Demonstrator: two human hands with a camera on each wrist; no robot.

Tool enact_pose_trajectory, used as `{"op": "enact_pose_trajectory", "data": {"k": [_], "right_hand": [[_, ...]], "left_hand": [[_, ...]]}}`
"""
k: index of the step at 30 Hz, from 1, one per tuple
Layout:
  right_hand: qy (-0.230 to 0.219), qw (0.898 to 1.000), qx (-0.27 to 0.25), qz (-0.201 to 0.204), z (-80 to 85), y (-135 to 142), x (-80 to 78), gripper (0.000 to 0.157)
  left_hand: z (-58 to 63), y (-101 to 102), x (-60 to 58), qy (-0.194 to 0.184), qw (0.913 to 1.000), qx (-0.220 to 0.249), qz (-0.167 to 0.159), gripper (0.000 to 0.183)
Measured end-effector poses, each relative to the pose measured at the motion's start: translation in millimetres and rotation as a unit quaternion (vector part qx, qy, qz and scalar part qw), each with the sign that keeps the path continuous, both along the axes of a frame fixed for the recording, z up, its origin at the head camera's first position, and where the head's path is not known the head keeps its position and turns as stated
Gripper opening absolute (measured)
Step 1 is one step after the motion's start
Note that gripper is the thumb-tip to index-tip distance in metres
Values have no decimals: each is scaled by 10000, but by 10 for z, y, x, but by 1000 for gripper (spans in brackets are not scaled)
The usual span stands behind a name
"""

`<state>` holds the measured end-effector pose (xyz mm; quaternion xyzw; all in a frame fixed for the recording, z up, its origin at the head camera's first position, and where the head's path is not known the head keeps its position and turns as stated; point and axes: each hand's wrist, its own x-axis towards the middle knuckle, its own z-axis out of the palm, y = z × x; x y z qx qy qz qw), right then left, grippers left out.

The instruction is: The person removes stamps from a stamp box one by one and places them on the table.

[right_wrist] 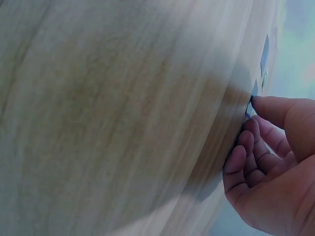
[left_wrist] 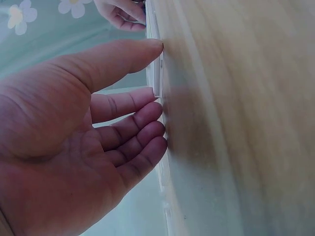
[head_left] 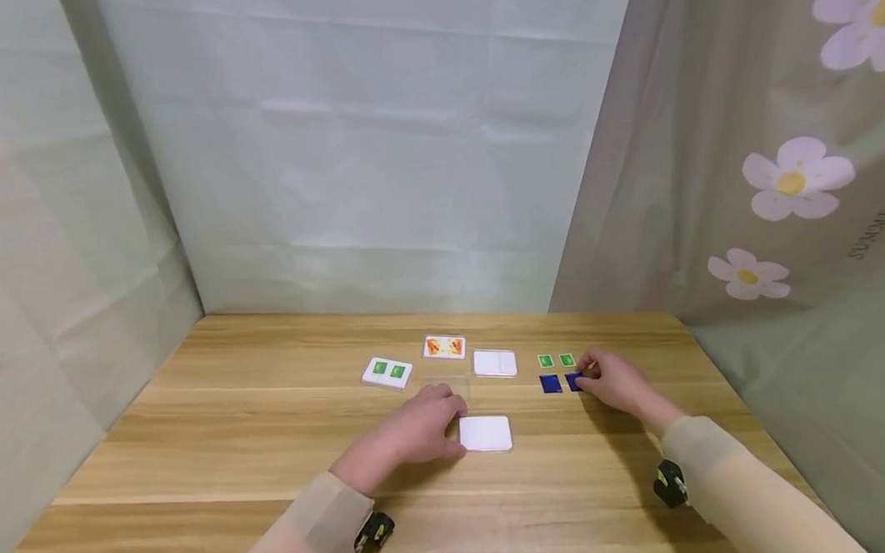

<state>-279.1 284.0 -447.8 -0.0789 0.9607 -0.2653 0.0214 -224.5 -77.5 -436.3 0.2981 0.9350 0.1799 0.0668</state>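
My left hand rests on the table at the left end of a flat white card that appears to have a clear case. In the left wrist view its thumb touches the card's edge, and the index fingertip lies at the corner. My right hand pinches a small dark blue square at the table surface, thumb against forefinger. The right wrist view shows the square partly hidden by the fingertips. Beside it lies another blue square, with small green squares just behind.
Farther back lie a white card with a middle line and a card with orange pictures. A card with two green squares is at left. An empty-looking clear case lies behind my left hand. Curtains border the wooden table.
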Motion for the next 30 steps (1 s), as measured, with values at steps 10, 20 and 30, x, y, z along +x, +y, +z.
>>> {"op": "enact_pose_trajectory", "data": {"k": [10, 20, 30], "right_hand": [[79, 9999, -69, 44, 25, 14, 24, 19], [413, 9988, -281, -9, 71, -78, 153, 29], [496, 9954, -561, 594, 133, -413, 356, 37]], "left_hand": [[13, 29, -3, 112, 9998, -137, -26, 48], [5, 14, 20, 7, 9999, -123, -6, 48], [26, 19, 38, 81, 9999, -125, -19, 48]]}}
